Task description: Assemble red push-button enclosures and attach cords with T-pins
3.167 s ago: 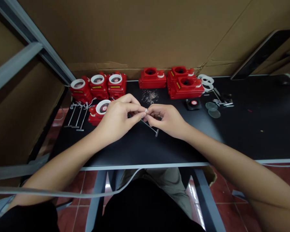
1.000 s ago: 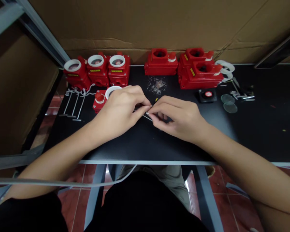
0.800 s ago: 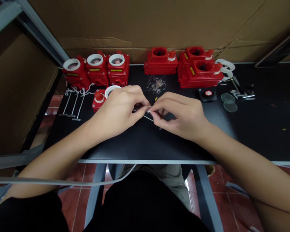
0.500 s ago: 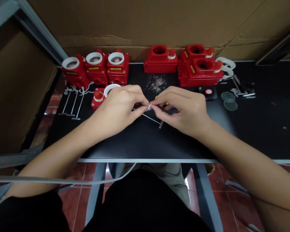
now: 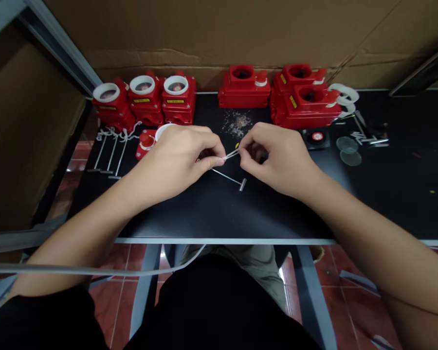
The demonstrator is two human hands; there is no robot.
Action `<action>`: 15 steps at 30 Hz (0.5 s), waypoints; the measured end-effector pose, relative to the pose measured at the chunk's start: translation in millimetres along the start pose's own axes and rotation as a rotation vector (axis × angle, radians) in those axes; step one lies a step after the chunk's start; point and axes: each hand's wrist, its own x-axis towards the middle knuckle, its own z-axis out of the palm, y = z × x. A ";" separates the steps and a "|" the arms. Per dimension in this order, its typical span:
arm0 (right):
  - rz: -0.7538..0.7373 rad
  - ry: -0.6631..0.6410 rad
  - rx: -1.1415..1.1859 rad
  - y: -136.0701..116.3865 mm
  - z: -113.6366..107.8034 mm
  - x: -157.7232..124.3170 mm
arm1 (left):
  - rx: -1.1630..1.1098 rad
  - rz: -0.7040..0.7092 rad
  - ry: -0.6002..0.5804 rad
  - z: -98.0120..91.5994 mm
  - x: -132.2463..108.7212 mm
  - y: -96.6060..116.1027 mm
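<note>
A thin white string (image 5: 232, 153) runs doubled between my two hands above the black table. My left hand (image 5: 190, 153) pinches its left end between thumb and fingers. With thumb and forefinger my right hand (image 5: 273, 150) grips the other end. Below them, a metal T-shaped rod (image 5: 228, 177) extends out from under my left hand; whether the string is tied to it is hidden. Partly behind my left hand lies a red housing (image 5: 143, 150) with a white ring (image 5: 163, 131). A small yellow piece (image 5: 237, 145) shows behind the string.
Red housings with white rings (image 5: 175, 104) stand back left, others without rings (image 5: 244, 92) back centre and right. T-rods with white string (image 5: 113, 155) lie left. White crumbs (image 5: 238, 122), glass discs (image 5: 349, 150), white rings (image 5: 346, 95) and metal parts (image 5: 375, 142) lie about. A pale cable (image 5: 131, 273) crosses in front.
My right hand has moved away to the right, opening a gap with the string stretched across it. My left hand stays nearly in place, still pinching.
</note>
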 end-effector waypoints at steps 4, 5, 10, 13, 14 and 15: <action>0.065 0.067 -0.001 1.8 4.8 -0.5 | -0.006 0.026 -0.119 -7.0 -0.9 -0.4; 0.065 0.064 0.000 1.4 6.0 -0.5 | -0.020 0.026 -0.130 -8.0 -1.3 0.6; -0.020 -0.013 0.041 -3.0 14.1 -0.8 | -0.192 -0.122 0.035 -5.2 -2.2 11.3; -0.142 -0.009 0.077 -10.4 19.3 -2.5 | -0.253 -0.167 0.121 0.0 -3.6 17.7; -0.167 0.002 0.087 -13.3 20.7 -3.4 | -0.253 -0.166 0.135 1.4 -4.4 19.4; -0.181 0.013 0.094 -16.2 21.8 -4.4 | -0.244 -0.160 0.149 2.6 -5.3 20.8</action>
